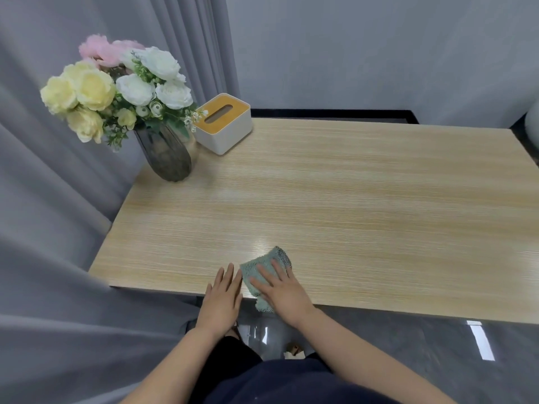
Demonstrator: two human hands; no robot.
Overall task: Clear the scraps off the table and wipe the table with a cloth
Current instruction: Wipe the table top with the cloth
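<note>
Our right hand (281,290) presses cloth (264,272) flat at worktop (350,199) near edge, fingers spread for wiping. Left hand (223,298) rests beside, fingers straight, steadying us.

— What is found at the table's (364,199) far-left corner?
— A vase (166,154) is set there, with a tissue box (223,123) just behind and right of it.
— And at the near edge?
— A cloth (264,271) is laid there, partly overhanging it.
</note>
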